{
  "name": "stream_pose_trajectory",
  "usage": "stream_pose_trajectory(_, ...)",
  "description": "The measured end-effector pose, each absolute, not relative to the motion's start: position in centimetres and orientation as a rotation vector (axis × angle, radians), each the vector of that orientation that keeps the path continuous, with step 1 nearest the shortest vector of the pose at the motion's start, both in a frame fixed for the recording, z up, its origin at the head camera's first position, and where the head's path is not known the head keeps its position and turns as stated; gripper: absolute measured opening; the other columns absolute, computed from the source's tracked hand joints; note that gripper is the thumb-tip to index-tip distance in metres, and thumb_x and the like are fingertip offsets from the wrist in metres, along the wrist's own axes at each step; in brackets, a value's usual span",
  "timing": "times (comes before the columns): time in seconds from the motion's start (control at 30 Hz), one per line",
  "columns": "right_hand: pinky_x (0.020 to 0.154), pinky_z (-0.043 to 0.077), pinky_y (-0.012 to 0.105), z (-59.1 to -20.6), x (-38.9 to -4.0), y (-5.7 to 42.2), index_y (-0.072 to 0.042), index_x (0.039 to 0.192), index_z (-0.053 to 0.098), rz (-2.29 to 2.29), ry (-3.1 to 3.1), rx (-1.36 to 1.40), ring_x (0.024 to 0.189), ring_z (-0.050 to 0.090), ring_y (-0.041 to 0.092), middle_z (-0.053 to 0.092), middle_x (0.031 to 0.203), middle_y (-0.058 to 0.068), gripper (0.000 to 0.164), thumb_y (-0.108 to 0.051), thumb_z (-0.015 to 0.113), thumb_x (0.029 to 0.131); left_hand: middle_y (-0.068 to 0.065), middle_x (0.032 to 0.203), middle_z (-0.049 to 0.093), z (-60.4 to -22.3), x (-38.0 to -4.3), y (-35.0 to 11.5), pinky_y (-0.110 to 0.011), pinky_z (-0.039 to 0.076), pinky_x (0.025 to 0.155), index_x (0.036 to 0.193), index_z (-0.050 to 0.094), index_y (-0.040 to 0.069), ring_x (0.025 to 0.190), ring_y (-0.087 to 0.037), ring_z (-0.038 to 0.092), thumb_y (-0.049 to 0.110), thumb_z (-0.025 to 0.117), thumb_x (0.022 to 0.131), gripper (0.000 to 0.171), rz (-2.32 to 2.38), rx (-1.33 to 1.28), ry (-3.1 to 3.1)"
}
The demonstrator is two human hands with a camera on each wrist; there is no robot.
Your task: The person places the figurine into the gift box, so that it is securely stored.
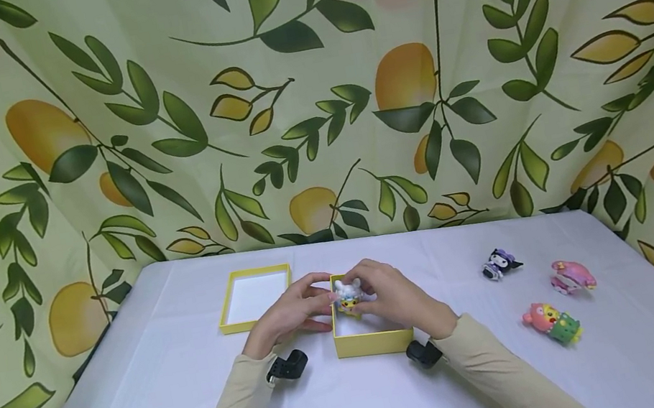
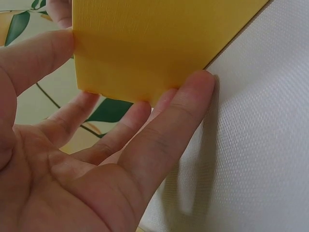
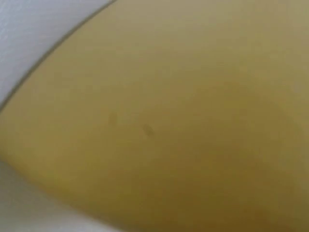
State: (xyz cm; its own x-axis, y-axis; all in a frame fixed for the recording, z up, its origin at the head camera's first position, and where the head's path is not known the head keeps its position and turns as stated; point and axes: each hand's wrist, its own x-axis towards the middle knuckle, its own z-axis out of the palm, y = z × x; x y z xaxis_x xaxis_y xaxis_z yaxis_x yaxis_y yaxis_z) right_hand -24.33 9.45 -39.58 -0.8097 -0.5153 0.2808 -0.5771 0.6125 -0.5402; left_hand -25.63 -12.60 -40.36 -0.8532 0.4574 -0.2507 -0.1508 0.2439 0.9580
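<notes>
My right hand [image 1: 394, 293] pinches a small toy figurine [image 1: 349, 293] with a white, eared hood and a yellow face. That figurine is at the left end of a yellow box [image 1: 374, 344] with a white inside; whether it touches the bottom I cannot tell. Against the box's left side, my left hand [image 1: 293, 310] rests its fairly straight, spread fingers. The left wrist view shows those fingertips [image 2: 200, 82] touching the yellow wall [image 2: 140, 48]. Only a blurred yellow wall [image 3: 159, 111] fills most of the right wrist view, with the hand and figurine out of sight there.
A yellow-rimmed lid or tray [image 1: 242, 326], white inside, lies behind the left hand. To the right lie a black-and-purple figurine [image 1: 499, 264], a pink one [image 1: 573, 277] and a pink-hooded one in green [image 1: 553, 323]. A leaf-patterned curtain [image 1: 326, 124] hangs behind the white-covered table [image 1: 186, 374].
</notes>
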Motion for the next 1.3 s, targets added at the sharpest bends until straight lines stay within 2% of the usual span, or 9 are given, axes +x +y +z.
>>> stream_pose_trajectory(0.33,0.085,0.061,0.036,-39.2,-24.2,10.2,-0.008,0.115,0.067,1.034,-2.742,0.887,0.097,0.070,0.022,0.066,0.114,0.006,0.042,-0.014,0.085,0.077,-0.023,0.132,0.053,-40.4,-25.7,-12.5,-0.046,0.062,0.084,0.146,0.040,0.007,0.099,-0.024,0.065,0.018,0.061,0.099,0.053,1.649,0.254,2.044)
stream_pose_trajectory(0.63,0.091,0.059,0.040,-38.5,-23.6,11.3,-0.008,0.120,0.066,1.087,-2.711,0.837,0.103,0.069,0.025,0.067,0.119,0.006,0.044,-0.013,0.083,0.080,-0.023,0.131,0.053,-40.4,-25.7,-12.5,-0.046,0.062,0.084,0.146,0.040,0.007,0.097,-0.023,0.065,0.017,0.061,0.099,0.052,1.651,0.246,2.045)
stream_pose_trajectory(1.0,0.093,0.058,0.042,-37.8,-23.0,13.6,-0.004,0.120,0.065,1.112,-2.627,0.812,0.106,0.068,0.033,0.068,0.119,0.014,0.041,-0.011,0.080,0.083,-0.022,0.130,0.054,-40.4,-25.7,-12.4,-0.046,0.062,0.083,0.146,0.040,0.007,0.095,-0.022,0.063,0.017,0.061,0.098,0.053,1.650,0.244,2.051)
stream_pose_trajectory(1.3,0.092,0.058,0.044,-37.9,-23.0,14.6,-0.003,0.121,0.065,1.068,-2.615,0.756,0.105,0.068,0.031,0.069,0.117,0.013,0.043,-0.011,0.081,0.082,-0.023,0.132,0.052,-40.3,-25.6,-12.4,-0.046,0.062,0.084,0.146,0.040,0.007,0.099,-0.023,0.063,0.016,0.061,0.098,0.052,1.653,0.242,2.050)
